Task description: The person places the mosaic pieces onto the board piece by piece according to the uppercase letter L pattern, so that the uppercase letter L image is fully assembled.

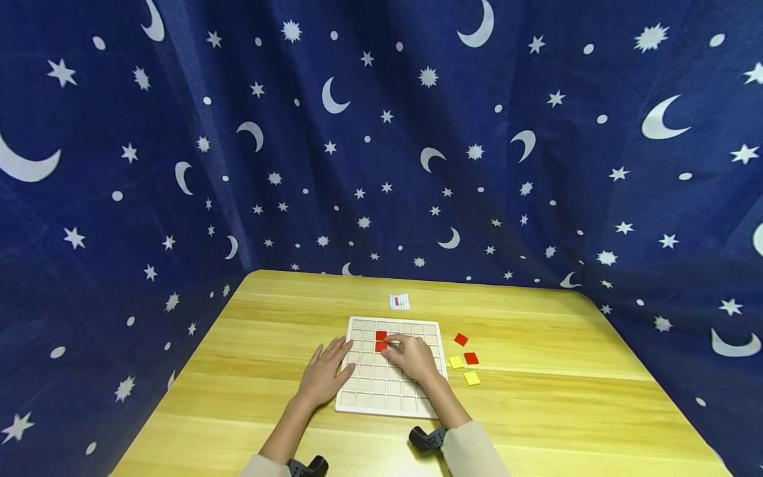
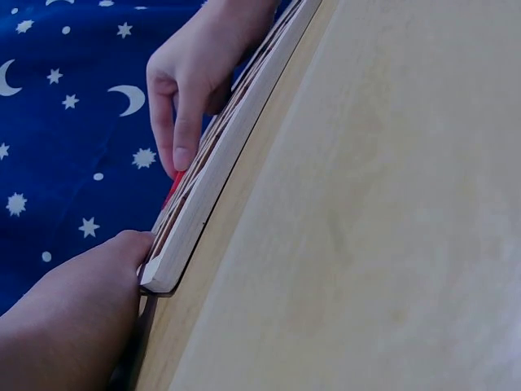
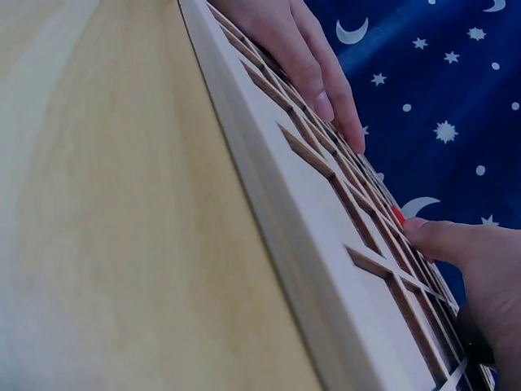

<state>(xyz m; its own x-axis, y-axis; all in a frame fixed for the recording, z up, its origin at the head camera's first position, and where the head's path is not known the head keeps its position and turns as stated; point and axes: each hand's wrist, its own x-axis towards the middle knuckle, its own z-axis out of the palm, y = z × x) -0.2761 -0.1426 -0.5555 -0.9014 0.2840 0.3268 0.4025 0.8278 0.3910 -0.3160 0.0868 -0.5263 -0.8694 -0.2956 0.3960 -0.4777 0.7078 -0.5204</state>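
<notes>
A white square grid board (image 1: 387, 405) lies on the wooden table. Two red square tiles sit in neighbouring cells towards its far side, an upper red tile (image 1: 381, 335) and a lower red tile (image 1: 379, 346). My right hand (image 1: 414, 359) reaches over the board and pinches the lower tile at its right edge between thumb and fingers. In the left wrist view, red (image 2: 173, 186) shows just under those fingertips. With fingers spread, my left hand (image 1: 324, 372) rests at the board's left edge, the thumb and fingertips touching its rim.
To the right of the board lie two loose red tiles (image 1: 471, 358) and two yellow tiles (image 1: 472, 378). A small printed card (image 1: 399, 302) with a grid pattern is beyond the board. Dark blue curtain (image 1: 381, 165) with moons and stars surrounds the table's far and left sides.
</notes>
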